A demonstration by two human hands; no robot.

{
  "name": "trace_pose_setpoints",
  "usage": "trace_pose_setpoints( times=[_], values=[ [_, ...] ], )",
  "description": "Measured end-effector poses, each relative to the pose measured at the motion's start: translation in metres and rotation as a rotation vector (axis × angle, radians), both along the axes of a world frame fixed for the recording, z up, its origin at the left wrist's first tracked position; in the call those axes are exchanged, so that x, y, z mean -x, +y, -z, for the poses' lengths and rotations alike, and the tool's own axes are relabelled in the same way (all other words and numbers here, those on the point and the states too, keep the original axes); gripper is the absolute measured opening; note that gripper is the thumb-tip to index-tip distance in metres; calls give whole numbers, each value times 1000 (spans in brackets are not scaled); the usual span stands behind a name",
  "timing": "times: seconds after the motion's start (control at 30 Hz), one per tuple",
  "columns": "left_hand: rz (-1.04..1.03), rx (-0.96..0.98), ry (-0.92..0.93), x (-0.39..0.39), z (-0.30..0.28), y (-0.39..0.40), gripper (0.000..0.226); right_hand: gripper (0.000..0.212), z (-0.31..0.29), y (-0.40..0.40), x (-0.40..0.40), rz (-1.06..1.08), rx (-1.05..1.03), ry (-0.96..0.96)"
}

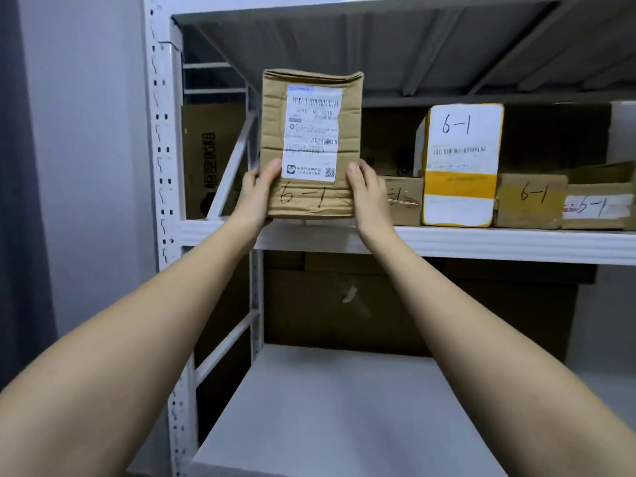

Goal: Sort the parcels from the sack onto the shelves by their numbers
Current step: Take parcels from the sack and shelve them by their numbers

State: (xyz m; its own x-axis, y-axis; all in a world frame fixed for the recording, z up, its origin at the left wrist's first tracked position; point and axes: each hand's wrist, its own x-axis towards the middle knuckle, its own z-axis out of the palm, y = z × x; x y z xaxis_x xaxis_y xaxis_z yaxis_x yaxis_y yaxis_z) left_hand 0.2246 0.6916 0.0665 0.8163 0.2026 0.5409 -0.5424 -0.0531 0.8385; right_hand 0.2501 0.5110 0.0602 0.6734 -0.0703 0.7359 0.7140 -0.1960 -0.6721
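Observation:
A crumpled brown cardboard parcel (311, 146) with a white shipping label and "6-1" handwritten near its bottom stands upright at the front of the middle shelf (481, 243). My left hand (260, 194) grips its lower left edge, thumb on the front. My right hand (366, 192) grips the lower right edge the same way. To its right stand other parcels marked "6-1": a tall white and yellow one (461, 165), a small brown box (531, 201) and a taped brown box (599, 204).
A small brown box (402, 201) sits just right of my right hand. A large dark carton (206, 160) stands at the shelf's left end behind a diagonal brace. The white upright post (161, 132) frames the left side. Below lies a lower shelf board (327, 407) with big cartons behind.

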Motion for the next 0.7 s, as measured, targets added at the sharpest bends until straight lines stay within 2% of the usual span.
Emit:
trace_pose_setpoints(
  times=[0.1, 0.23, 0.53, 0.7],
  values=[
    [28, -78, -3, -30, -7, 13, 69, 52, 5, 15, -16, 97, -38, -2],
    [11, -152, -9, -63, -1, 24, 70, 37, 17, 26, -28, 136, -112, 9],
    [-222, -507, -64, -106, 10, 39, 79, 40, 35, 24, -46, 498, 134, -82],
    [-246, -542, -106, -106, 8, 34, 71, 37, 32, 22, -54, 640, 199, -79]
  ],
)
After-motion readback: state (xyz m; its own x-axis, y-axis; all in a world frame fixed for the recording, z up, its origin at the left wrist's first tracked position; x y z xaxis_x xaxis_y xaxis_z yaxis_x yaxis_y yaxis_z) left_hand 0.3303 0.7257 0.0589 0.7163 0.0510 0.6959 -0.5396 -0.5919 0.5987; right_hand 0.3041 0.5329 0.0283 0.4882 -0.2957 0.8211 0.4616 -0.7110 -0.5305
